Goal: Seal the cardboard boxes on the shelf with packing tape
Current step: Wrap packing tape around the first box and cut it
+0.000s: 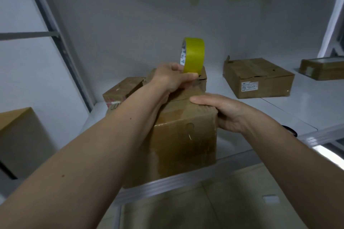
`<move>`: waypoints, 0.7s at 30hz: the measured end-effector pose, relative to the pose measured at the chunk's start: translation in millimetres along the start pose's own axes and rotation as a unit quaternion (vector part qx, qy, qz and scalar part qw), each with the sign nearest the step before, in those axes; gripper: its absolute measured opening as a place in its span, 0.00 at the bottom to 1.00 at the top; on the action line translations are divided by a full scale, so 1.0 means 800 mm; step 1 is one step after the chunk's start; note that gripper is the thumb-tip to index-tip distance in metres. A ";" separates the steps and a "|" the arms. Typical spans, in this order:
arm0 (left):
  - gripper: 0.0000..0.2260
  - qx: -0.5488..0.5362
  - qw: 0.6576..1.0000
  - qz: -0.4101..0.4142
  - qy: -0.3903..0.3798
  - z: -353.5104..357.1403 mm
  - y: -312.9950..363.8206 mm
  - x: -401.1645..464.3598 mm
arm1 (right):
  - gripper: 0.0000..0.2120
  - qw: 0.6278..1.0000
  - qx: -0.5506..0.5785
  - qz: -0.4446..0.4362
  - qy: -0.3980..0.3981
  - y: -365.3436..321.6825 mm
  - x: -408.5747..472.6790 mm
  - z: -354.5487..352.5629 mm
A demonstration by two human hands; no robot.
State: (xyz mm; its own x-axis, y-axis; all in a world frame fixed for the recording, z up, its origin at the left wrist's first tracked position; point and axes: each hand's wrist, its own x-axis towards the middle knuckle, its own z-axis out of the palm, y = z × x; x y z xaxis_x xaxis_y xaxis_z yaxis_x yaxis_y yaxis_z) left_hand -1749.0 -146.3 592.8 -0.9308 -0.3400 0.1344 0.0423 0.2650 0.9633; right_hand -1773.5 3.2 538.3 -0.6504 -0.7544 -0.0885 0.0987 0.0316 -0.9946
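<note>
At the far left, off the shelf, a plain brown cardboard box [16, 135] stands with smooth matte sides. Next comes the grey metal upright [61, 42] of the rack, a slotted post that slants up from the shelf's left end. The shelf [279, 109] itself is a smooth white board with a ribbed, shiny metal lip along its front edge.

Near its left end, behind my forearm, sits a small carton [121, 90] with red and white tape on its front corner. My left hand [173, 78] pinches the roll of packing tape [193, 55], thumb on the near side and fingers curled around the back, holding it upright on edge above the boxes. The roll is a glossy yellow-green ring with a white printed core.

Under it, at the front edge of the shelf, stands the tall box [182, 139] I am working on. Its corrugated card is creased and wears a glossy, wrinkled skin of clear tape on the front face. Another box [202, 78] stands directly behind it, partly hidden by my hand.

My right hand [223, 111] grips the tall box's top right corner, thumb flat across the top flaps, fingers wrapped down the side.

Farther right, toward the shelf's back edge, lies a flat wide box [258, 78] with a white label on its front and a dented top. At the right end lies another low box [323, 68], its top shiny.
</note>
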 end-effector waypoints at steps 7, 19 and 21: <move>0.10 0.013 0.997 0.071 0.018 -0.004 0.006 -0.012 | 0.33 0.995 0.001 -0.082 0.059 0.001 -0.002 -0.004; 0.10 0.016 0.980 0.198 0.014 -0.004 0.009 -0.033 | 0.32 0.974 -0.003 -0.221 0.039 0.004 0.003 -0.007; 0.11 0.035 0.968 0.249 0.022 -0.002 0.003 -0.035 | 0.34 0.963 -0.032 -0.262 0.048 0.000 0.002 -0.006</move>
State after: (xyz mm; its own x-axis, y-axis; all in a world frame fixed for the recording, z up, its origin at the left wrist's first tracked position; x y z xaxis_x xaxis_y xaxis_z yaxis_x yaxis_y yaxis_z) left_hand -1722.1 -137.7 592.2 -0.7852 -0.1912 0.5890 0.4555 0.4661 0.7585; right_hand -1777.9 4.8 538.1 -0.6650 -0.6144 0.4246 -0.3063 -0.2941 -0.9054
